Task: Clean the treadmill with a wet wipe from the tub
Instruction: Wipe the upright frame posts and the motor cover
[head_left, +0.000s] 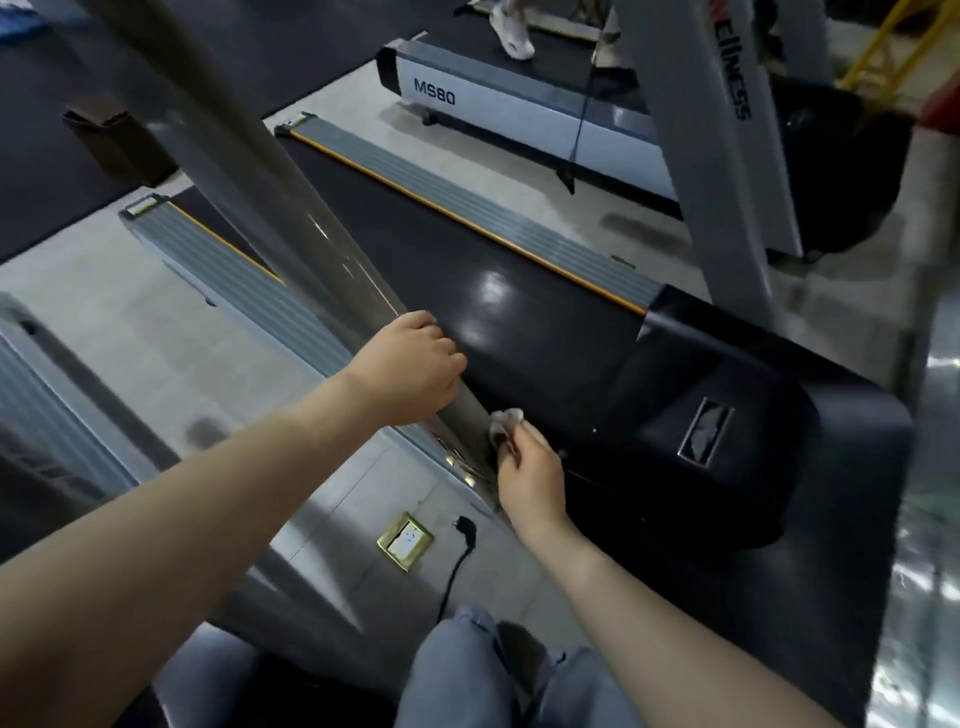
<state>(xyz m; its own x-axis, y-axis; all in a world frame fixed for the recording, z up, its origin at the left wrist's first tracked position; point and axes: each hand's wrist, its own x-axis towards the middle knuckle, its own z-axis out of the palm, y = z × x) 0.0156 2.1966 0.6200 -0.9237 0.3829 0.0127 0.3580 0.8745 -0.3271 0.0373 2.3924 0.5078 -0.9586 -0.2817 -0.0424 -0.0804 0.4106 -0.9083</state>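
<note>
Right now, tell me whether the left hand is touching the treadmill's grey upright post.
Touching. The head view shows the left hand wrapped around the grey upright post, fingers curled over it.

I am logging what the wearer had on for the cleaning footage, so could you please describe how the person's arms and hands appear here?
Both forearms are bare right up to the frame edge: no sleeves, gloves, watch or bracelet show. The left hand and right hand carry no rings that I can make out, though the picture is slightly blurred. The only clothing visible is light blue-grey trousers over the knees at the bottom.
</note>
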